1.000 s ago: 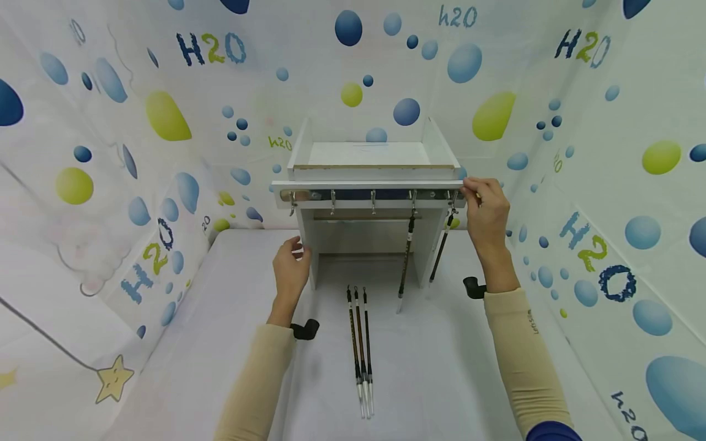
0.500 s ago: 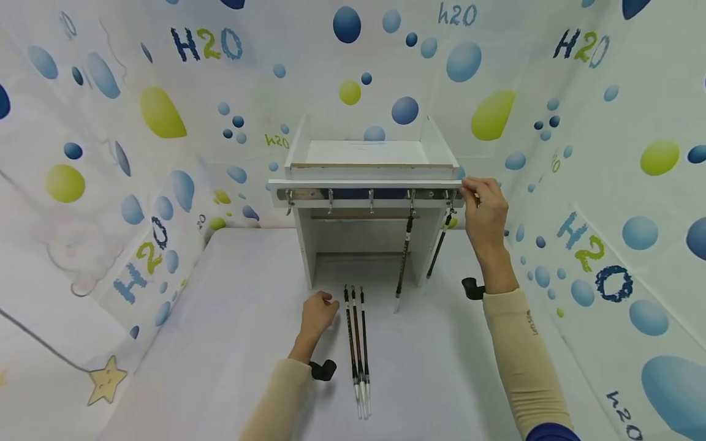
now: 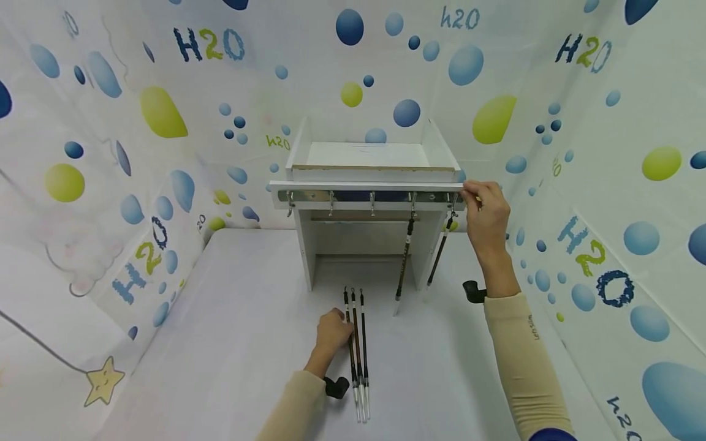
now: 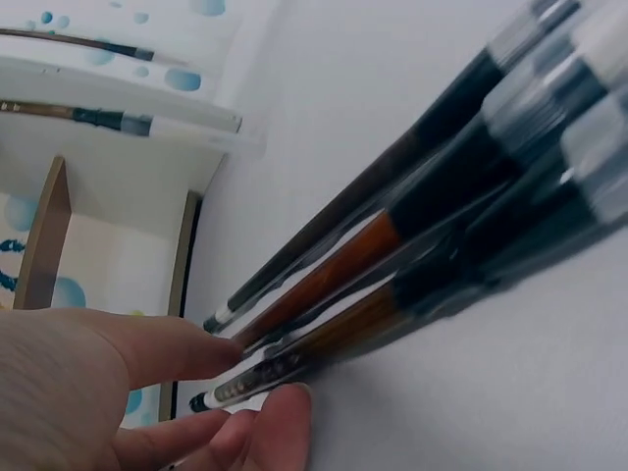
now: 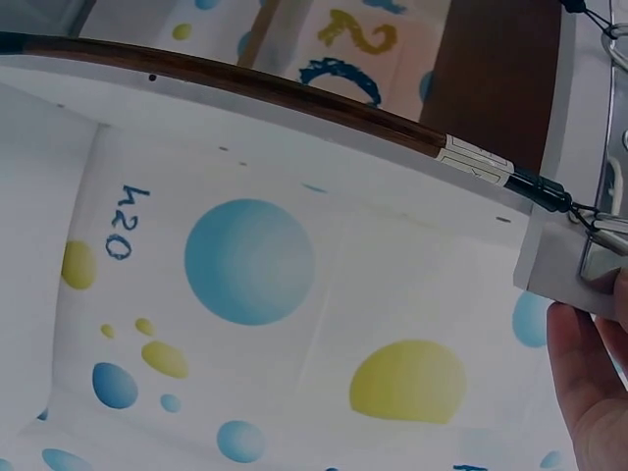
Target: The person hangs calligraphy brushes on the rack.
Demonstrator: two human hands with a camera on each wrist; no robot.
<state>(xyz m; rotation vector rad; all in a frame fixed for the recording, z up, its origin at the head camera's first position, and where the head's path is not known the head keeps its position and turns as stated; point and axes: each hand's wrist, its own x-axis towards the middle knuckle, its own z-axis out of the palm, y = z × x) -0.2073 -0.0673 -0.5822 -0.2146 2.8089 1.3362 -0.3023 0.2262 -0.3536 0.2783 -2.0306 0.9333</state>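
Observation:
Three calligraphy brushes [image 3: 364, 337] lie side by side on the white surface, hanging loops away from me and clear caps towards me. My left hand [image 3: 333, 332] is at the leftmost one; its thumb and fingers close about that brush's handle [image 4: 339, 329] in the left wrist view. A white rack [image 3: 309, 245] stands behind, with a row of metal hooks [image 3: 372, 204] along its front rail. Two more brushes [image 3: 405, 260] hang from the hooks at the right. My right hand [image 3: 488, 214] pinches the right end of the rail, beside the outermost hanging brush [image 5: 294, 98].
An open white tray [image 3: 366, 154] forms the top of the rack. White sheets printed with blue and green dots [image 3: 407, 113] surround the work area. A small black mount [image 3: 474, 292] sits on each wrist.
My left hand has left the rack's left side and moved down and right to the leftmost lying brush. My right hand stays at the rail's right end.

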